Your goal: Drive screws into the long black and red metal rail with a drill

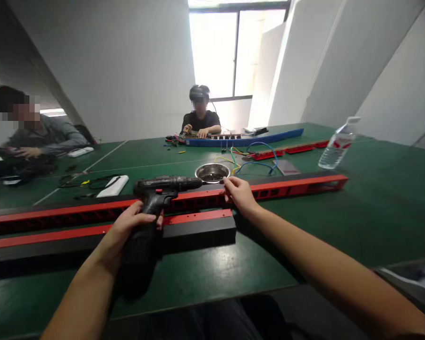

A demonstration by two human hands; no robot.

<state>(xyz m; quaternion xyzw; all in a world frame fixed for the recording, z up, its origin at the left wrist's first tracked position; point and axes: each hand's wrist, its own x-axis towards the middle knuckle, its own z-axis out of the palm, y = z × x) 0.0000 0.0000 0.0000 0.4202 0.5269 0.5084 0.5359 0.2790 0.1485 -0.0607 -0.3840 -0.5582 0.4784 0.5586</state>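
Observation:
My left hand (pixel 132 222) is wrapped round the grip of a black cordless drill (pixel 156 191), which lies level with its bit pointing right. At the tip of the bit, my right hand (pixel 239 192) is pinched; whatever is between its fingertips is too small to make out. Below the drill runs a red and black metal channel (pixel 201 226), its end near my right wrist. Behind it lies a longer red rail with rectangular openings (pixel 286 185). Just beyond the bit stands a round metal bowl (pixel 212 166) with small dark pieces in it.
Blue, yellow and green wires (pixel 250 160) lie past the bowl, near a flat grey item (pixel 286 167). A water bottle (pixel 336 146) stands tilted in view at right. Across the green table (pixel 375 212), one person works at a blue rail (pixel 244 140); another sits at left.

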